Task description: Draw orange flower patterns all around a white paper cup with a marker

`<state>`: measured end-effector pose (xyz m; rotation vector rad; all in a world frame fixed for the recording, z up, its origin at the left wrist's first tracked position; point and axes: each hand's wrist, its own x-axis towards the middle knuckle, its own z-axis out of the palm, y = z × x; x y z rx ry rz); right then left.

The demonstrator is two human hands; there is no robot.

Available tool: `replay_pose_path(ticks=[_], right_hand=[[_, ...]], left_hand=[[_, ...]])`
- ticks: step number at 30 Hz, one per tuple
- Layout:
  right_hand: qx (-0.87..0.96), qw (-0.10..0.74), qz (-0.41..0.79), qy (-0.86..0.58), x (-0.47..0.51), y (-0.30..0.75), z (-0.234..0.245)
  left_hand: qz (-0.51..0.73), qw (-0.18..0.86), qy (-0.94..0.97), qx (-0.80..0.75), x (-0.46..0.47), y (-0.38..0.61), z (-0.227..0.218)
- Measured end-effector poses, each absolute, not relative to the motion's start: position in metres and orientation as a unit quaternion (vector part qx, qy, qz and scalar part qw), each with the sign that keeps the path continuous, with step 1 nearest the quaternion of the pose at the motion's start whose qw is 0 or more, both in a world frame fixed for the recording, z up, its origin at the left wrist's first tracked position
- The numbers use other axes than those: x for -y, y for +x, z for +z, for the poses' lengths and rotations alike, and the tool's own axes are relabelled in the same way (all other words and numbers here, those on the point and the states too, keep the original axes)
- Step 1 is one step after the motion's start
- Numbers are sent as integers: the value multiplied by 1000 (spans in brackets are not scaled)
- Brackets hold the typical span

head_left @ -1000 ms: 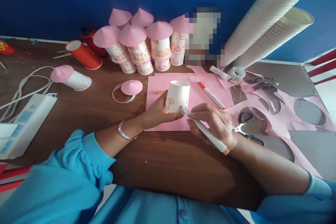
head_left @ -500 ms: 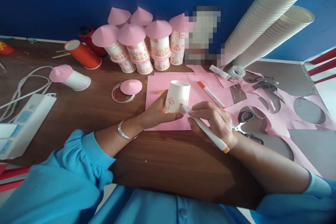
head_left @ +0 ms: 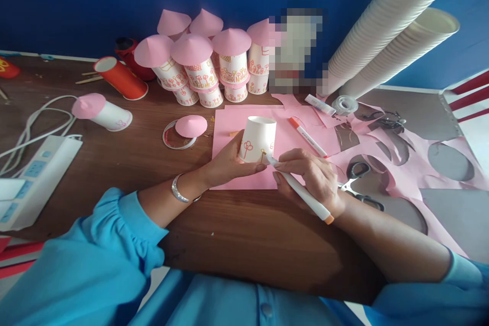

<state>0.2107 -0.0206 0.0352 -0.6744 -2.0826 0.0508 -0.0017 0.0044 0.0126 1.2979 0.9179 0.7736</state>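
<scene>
My left hand [head_left: 233, 158] is wrapped round a white paper cup [head_left: 260, 135], thumb along its lower side, over the pink paper [head_left: 225, 178]. Red and yellowish-brown flower drawings run along the lower part of the cup. Between the fingers of my right hand [head_left: 311, 175] is a white marker pen [head_left: 305, 196] with an orange end, its tip at the cup's drawn side. Just beyond lies a second marker [head_left: 307, 136], white with a red-orange cap, on the pink paper.
Several decorated cup towers with pink cone roofs [head_left: 231, 43] stand along the blue wall. Tall cup stacks [head_left: 385, 25] lean at the back right. Scissors [head_left: 355, 175], tape [head_left: 345, 105] and cut pink scraps [head_left: 405, 168] lie to the right; a power strip [head_left: 48, 173] sits left.
The cup has turned very slightly in my left hand, and the flower stroke near the pen tip looks a little different. Both hands stay almost in place.
</scene>
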Motion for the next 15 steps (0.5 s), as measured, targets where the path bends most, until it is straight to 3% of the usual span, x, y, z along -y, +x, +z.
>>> replay_pose_path(ticks=[15], right_hand=[[850, 459, 22, -257, 20, 211, 34]], left_hand=[[346, 631, 571, -395, -4, 0, 12]])
